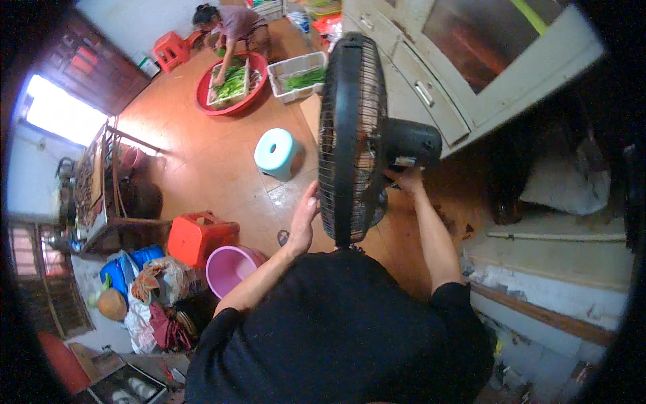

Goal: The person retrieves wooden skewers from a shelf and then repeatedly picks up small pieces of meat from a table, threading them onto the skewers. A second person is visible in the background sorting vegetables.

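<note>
A black electric fan (348,141) is upright right in front of me, seen edge-on, with its wire grille toward the left and its motor housing (411,141) toward the right. My right hand (408,181) grips it just beneath the motor housing, with some fingers hidden. On the other side, my left hand (302,219) is raised at the lower front of the grille, fingertips against or very close to the wires. The fan's lower part is mostly covered by its head, so I cannot tell whether it rests on the floor.
A light-blue stool (275,149) stands left of the fan. Farther off, a person (242,30) bends over greens in a red basin (255,96), beside a white crate (298,96). A cabinet (404,96) borders the right. Nearer left are a red stool (194,240) and pink bucket (227,275).
</note>
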A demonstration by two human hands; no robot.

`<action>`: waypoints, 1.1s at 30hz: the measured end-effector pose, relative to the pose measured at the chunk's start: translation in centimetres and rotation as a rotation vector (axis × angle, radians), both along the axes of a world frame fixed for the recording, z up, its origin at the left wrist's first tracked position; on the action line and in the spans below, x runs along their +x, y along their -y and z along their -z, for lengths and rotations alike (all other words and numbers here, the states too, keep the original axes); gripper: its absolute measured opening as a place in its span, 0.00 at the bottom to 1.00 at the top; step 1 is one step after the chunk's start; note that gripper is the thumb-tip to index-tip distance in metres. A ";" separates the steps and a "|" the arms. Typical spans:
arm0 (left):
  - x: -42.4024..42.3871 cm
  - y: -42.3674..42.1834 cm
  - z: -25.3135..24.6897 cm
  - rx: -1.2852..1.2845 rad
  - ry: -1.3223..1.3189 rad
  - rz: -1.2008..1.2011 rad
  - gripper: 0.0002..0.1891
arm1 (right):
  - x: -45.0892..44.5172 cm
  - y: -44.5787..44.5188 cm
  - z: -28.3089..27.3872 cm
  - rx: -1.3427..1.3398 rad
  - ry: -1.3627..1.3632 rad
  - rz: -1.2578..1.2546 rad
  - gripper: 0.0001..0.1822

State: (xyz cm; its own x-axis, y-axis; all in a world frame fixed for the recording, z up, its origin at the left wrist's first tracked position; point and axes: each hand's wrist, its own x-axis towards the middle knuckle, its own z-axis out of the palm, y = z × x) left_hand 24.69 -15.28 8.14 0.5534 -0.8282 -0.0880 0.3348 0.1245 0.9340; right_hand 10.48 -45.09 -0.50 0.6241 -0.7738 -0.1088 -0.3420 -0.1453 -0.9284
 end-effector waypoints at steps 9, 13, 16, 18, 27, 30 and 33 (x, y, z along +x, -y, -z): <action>0.9 -0.1 0.0 0.049 0.044 0.053 0.37 | -7.6 8.6 15.5 -0.856 -0.300 -0.195 0.31; 1.2 -2.4 1.1 0.106 0.023 -0.091 0.38 | -0.7 3.5 9.4 -0.749 -0.367 -0.278 0.20; 1.8 -2.6 1.4 0.067 0.023 -0.086 0.32 | -2.1 2.9 8.8 -0.756 -0.140 -0.170 0.15; 2.2 -2.8 1.7 0.089 0.038 -0.084 0.32 | -2.1 2.5 8.5 -0.717 -0.037 -0.050 0.15; 3.9 -4.7 1.7 0.178 0.049 -0.121 0.34 | 0.4 -4.8 5.9 -0.607 0.022 0.243 0.15; 5.3 -5.0 1.8 0.170 -0.023 -0.161 0.31 | 2.0 -8.3 6.1 -0.556 0.040 0.204 0.15; 8.2 -6.3 2.6 0.289 -0.014 -0.133 0.32 | 5.5 -12.2 6.5 -0.477 0.028 0.087 0.15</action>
